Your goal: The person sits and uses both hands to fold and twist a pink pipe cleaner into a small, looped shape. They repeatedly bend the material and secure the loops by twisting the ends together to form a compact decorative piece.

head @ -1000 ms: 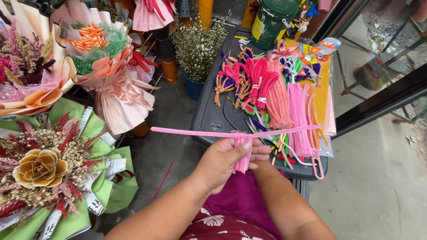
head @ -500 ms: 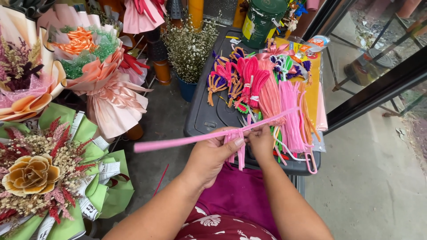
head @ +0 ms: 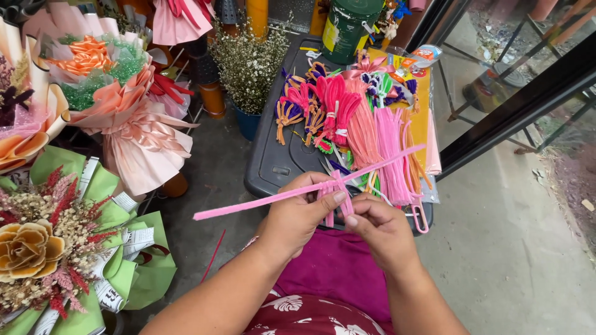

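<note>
While both hands [head: 344,217] pinch pink pipe cleaner [head: 310,189] (tilted), pipe-cleaner bundles [head: 360,124] crowd grey bin lid [head: 273,164] beyond.

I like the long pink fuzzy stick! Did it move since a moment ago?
Yes. The pink fuzzy stick has tilted: against the grey bin lid, its right end rose and its left end dropped.

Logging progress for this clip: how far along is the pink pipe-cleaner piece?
Done: a few short loops of fuzzy pink pipe cleaner are bunched together. In hand: the left hand and right hand pinch that bunch where one long straight pink pipe cleaner crosses it. Left: its long ends stick out unbent; spare bundled pipe cleaners lie on the dark grey plastic lid.
</note>
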